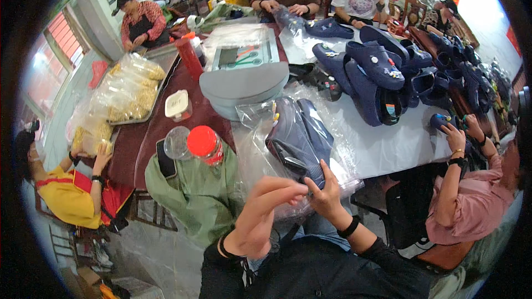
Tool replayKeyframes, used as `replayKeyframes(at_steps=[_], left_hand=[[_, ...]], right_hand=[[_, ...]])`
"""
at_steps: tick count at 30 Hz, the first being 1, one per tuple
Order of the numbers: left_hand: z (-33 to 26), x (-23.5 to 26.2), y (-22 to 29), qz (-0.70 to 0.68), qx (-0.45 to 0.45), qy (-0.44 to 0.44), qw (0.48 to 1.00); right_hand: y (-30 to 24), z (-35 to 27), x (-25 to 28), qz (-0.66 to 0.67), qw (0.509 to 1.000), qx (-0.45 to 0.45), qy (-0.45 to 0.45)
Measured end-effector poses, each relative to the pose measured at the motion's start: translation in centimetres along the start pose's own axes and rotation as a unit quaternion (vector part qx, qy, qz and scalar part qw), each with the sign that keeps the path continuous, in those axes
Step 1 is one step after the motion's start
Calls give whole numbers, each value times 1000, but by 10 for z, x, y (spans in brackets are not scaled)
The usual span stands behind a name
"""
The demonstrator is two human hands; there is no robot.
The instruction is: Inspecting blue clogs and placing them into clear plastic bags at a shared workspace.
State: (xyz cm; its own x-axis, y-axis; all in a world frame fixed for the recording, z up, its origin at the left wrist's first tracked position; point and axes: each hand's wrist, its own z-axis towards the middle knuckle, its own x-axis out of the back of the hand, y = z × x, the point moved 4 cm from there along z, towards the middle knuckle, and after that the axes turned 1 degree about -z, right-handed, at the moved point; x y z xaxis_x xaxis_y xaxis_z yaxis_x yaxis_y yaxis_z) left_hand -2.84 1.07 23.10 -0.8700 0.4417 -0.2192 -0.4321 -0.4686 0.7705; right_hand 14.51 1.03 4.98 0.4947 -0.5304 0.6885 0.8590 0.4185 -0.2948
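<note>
A pair of navy clogs with small charms lies on clear plastic bags at the table edge in front of me. My right hand grips the near end of the pair, thumb on the close side and fingers along the right shoe. Just left of it, my left hand is raised and slightly blurred. Its fingers are bent together, tips close to my right thumb; anything between them is too small to make out. Whether the clogs sit inside a bag or only on top, I cannot tell.
Navy clogs are heaped at the right. A grey curved-front box, a red-lidded jar, a white-lidded tub and a green garment lie left. Bagged yellowish goods fill a tray. Several co-workers sit around, one handling a clog.
</note>
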Motion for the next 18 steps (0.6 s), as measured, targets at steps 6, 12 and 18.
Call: replayKeyframes(at_steps=[6,12,18], left_hand=[[11,-36,89,-185,-133,-3,974],[20,-68,92,-131,-224,81,962],[24,-72,103,-87,-160,138,974]], right_hand=[[-1,-8,-7,6,1000,14,15],[1,-10,-12,10,1000,13,19],[2,-11,-16,6,999,24,28]])
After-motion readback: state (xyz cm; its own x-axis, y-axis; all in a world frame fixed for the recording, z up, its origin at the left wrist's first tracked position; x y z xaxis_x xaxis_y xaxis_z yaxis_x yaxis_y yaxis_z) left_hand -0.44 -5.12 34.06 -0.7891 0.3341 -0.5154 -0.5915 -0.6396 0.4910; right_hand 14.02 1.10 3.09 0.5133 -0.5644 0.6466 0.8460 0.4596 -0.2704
